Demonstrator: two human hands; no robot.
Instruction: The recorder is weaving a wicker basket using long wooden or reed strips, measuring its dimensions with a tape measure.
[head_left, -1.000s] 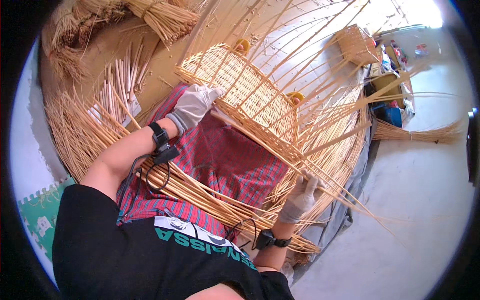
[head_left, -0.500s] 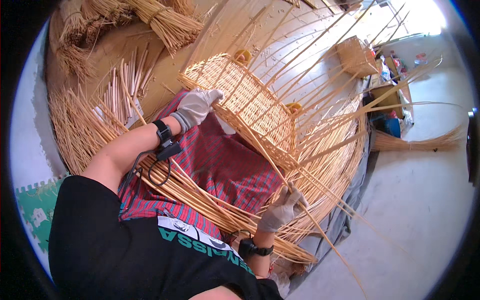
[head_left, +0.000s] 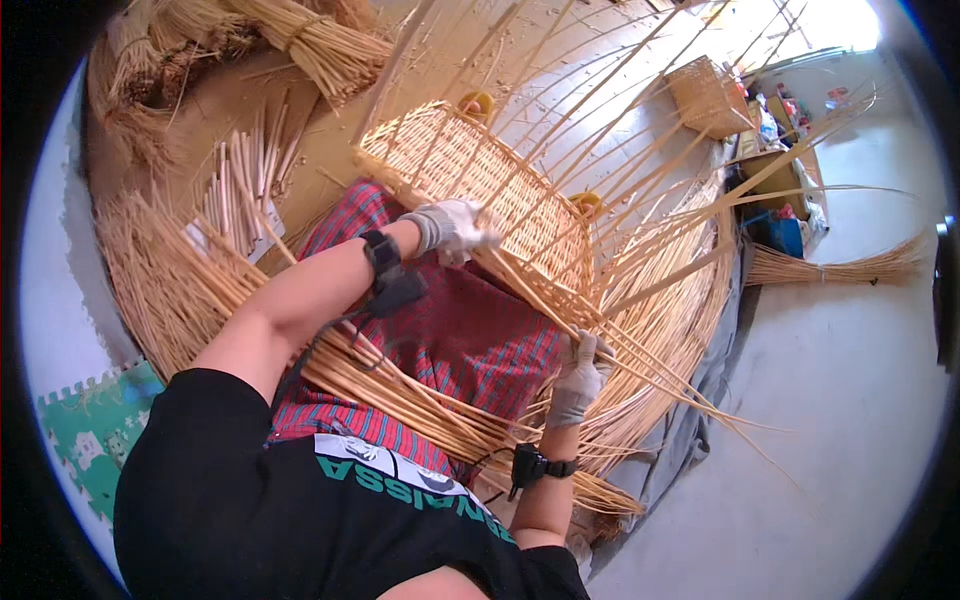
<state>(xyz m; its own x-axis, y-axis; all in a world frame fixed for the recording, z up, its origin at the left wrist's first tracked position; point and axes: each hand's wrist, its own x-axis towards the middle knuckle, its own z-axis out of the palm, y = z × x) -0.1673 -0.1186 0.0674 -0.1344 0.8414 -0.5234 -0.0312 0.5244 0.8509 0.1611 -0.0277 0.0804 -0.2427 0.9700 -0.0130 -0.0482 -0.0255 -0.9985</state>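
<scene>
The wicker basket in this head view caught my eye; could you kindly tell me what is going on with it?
A person wearing pale gloves is handling a partly woven wicker basket above a red checked cloth. The left hand, blurred, is at its near edge, so its exact grip is unclear. The right hand grips thin canes by the near right corner. Long stakes still stick out, unwoven.

2 baskets (head_left: 520, 195), 2 gloves (head_left: 576, 378), 2 wrist straps (head_left: 381, 257), 2 ylw slippers (head_left: 481, 101), 1 blk tee (head_left: 240, 510)
</scene>
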